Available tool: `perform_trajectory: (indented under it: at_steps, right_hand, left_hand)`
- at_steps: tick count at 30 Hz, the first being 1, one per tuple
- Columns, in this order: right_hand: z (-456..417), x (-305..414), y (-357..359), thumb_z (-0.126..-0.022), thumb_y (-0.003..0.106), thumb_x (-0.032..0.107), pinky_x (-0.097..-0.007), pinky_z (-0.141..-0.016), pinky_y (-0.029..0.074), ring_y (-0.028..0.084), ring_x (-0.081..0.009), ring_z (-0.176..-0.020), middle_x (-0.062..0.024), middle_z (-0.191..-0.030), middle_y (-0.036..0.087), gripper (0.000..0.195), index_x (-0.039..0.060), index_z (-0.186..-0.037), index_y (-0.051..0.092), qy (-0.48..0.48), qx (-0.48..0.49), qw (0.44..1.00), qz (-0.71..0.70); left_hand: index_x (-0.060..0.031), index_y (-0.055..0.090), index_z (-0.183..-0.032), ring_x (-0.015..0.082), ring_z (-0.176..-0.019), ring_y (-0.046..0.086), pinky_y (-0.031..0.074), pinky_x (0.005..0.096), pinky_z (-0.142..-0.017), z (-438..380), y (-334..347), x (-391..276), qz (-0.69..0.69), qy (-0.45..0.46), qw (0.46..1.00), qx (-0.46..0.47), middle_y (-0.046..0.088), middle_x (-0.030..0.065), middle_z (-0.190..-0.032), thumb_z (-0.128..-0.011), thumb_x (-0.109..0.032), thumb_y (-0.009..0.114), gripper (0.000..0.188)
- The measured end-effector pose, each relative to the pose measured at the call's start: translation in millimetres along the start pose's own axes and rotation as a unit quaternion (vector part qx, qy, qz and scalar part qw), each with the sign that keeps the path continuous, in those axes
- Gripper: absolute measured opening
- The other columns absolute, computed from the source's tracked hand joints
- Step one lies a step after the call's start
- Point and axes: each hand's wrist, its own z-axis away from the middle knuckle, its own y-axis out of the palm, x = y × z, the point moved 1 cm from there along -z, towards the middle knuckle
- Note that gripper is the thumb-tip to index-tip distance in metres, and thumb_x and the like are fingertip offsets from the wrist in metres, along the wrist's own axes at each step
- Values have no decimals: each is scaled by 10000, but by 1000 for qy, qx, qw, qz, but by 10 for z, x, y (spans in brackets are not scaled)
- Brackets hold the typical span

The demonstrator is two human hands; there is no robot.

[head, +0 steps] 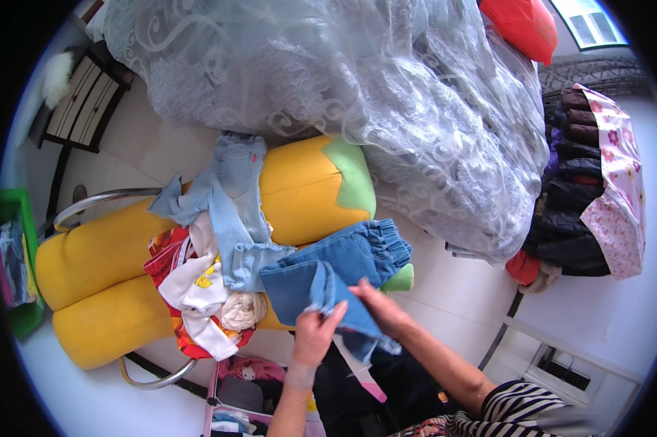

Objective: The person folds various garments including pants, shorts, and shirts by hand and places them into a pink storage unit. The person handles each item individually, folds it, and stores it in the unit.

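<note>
A pair of dark blue denim trousers (339, 257) with an elastic waistband lies folded over the front edge of a yellow cushioned seat (306, 180). My left hand (317, 333) pinches a frayed leg hem between thumb and fingers. My right hand (380, 308) is against the denim at its right edge, slightly blurred; whether its fingers grip is unclear. Left of the trousers, light blue jeans (235, 175) are draped across the seat. Beside them are a white garment with a yellow print (197, 289), a crumpled beige cloth (244, 310) and a red patterned garment (167, 246).
A lace-covered bed (334, 71) fills the far side, with a red bag (525, 27) on it. Clothes (574, 180) hang at right under a floral cover (615, 136). A green bin (28, 229) stands at left. A pink-framed shelf (211, 377) holds clothing near me.
</note>
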Motion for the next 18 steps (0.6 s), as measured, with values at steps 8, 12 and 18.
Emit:
perform_trajectory:
  at_steps: [8, 12, 18]
  right_hand:
    - [151, 635, -783, -915, 358, 601, -316, -981, 327, 452, -177, -1137, -81, -1243, 533, 649, 137, -1361, 447, -128, -139, 973, 133]
    - [94, 711, -1003, -931, 464, 460, -309, -961, 381, 513, -192, -1092, -93, -1186, 548, 565, 88, -1356, 440, -205, -300, 878, 312]
    - [-4, 688, -1234, -681, 689, 597, -376, -959, 406, 535, -299, -1134, -214, -1244, 537, 889, 84, -1360, 430, -99, -350, 839, 404]
  left_hand:
    - [29, 549, -952, 172, -702, 647, 528, 285, -597, -853, 789, 441, 38, 2, 999, -4, 611, 87, -843, -869, -207, 629, 262]
    - [-22, 509, -1202, 178, -924, 602, 523, 280, -730, -974, 877, 772, -48, 51, 998, 8, 510, 111, -1174, -849, -217, 657, 430]
    - [-61, 486, -1258, 303, -1147, 477, 426, 397, -914, -760, 937, 889, -249, 164, 954, -38, 436, 170, -1312, -750, -277, 725, 601]
